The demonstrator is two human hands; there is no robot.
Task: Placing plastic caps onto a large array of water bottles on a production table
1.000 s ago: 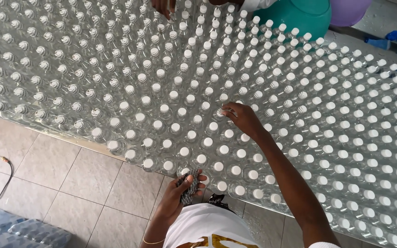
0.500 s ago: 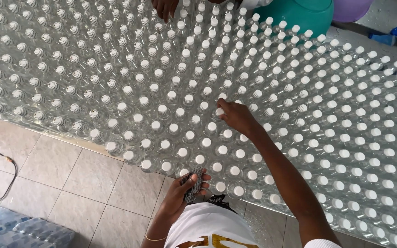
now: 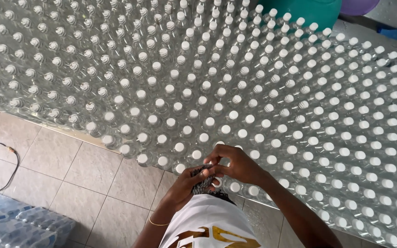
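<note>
A huge field of clear plastic bottles with white caps stands upright on the tiled floor. At its near edge my left hand grips a small dark bundle held close to my body. My right hand has its fingers pinched onto the top of the same bundle, just above the nearest row of bottles. Whether the bundle holds caps I cannot tell.
Beige floor tiles lie to the left, crossed by a thin black cable. Shrink-wrapped bottle packs sit at the bottom left. A teal round object and a purple one stand behind the bottles.
My right hand has drawn back from the bottle tops in the middle of the field to the dark bundle in my left hand. The view has tilted slightly downward.
</note>
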